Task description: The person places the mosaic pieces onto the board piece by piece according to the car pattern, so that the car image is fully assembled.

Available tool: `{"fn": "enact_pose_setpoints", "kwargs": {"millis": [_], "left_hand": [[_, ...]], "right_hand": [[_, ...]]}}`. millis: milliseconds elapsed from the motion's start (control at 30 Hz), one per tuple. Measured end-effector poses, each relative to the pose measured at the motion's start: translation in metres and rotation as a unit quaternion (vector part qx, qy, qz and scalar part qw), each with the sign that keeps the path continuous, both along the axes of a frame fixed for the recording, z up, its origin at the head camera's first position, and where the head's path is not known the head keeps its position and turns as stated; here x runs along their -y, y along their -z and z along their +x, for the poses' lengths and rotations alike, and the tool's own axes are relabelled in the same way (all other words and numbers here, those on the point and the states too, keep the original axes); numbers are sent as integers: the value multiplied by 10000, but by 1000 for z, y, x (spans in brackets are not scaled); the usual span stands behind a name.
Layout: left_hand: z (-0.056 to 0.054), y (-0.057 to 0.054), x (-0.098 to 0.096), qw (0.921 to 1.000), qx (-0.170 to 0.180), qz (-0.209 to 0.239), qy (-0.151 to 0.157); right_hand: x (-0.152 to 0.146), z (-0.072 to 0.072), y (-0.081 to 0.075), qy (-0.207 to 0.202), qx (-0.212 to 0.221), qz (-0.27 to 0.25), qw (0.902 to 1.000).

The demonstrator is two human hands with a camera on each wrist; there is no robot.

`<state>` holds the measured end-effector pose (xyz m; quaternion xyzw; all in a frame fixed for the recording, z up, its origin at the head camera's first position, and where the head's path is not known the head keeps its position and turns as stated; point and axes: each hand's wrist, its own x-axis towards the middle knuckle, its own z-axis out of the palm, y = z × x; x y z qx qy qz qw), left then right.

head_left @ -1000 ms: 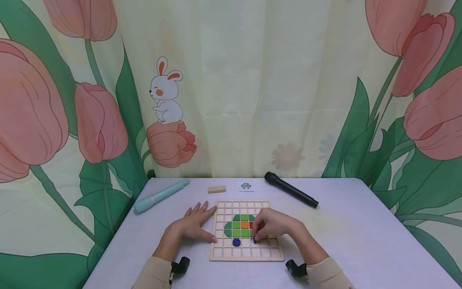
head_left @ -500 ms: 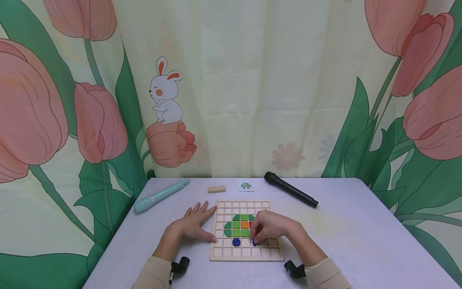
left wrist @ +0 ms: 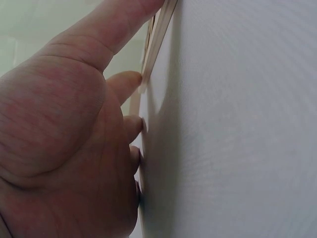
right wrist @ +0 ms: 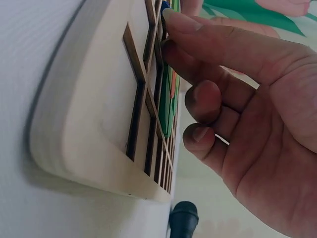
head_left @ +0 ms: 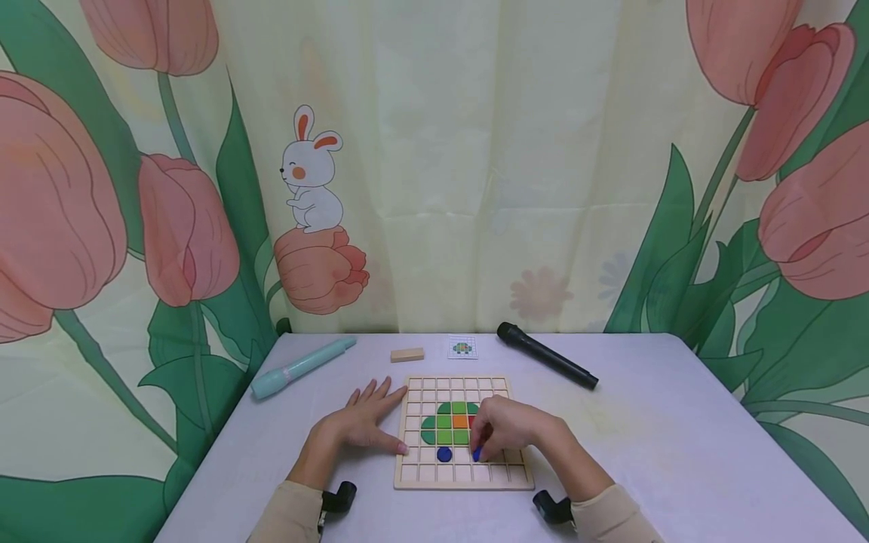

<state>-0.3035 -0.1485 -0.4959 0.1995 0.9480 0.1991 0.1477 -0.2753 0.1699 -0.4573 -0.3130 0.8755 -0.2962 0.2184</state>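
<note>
A wooden grid board (head_left: 464,486) lies on the table, with green, orange and red pieces forming a shape in its squares. Below that shape sits a round blue piece (head_left: 444,455). To the right of it, in the same row, my right hand (head_left: 512,424) pinches a second small blue piece (head_left: 477,454) between thumb and forefinger; the fingers partly cover it. In the right wrist view only a sliver of this blue piece (right wrist: 165,6) shows at the thumb tip. My left hand (head_left: 363,421) lies with spread fingers, thumb and forefinger touching the board's left edge.
Behind the board are a small wooden block (head_left: 407,354) and a card (head_left: 463,348) printed with a coloured grid pattern. A teal cylindrical object (head_left: 302,368) lies at the back left, a black microphone (head_left: 548,357) at the back right. A printed curtain hangs behind the table.
My right hand has shifted slightly left with the pinched blue piece, and a little more of the piece shows now. The left hand stays put on the board's edge.
</note>
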Motion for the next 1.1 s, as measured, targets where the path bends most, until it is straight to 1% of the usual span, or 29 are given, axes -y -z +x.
{"fn": "enact_pose_setpoints", "kwargs": {"millis": [300, 767, 1100], "left_hand": [[0, 0, 1, 10000, 19, 42, 31], [0, -3, 0, 10000, 29, 26, 20], [-1, -1, 0, 10000, 21, 21, -26]], "right_hand": [[1, -1, 5, 99, 42, -32, 9999], [1, -1, 4, 50, -83, -97, 9999], [2, -4, 6, 64, -86, -193, 9998]]}}
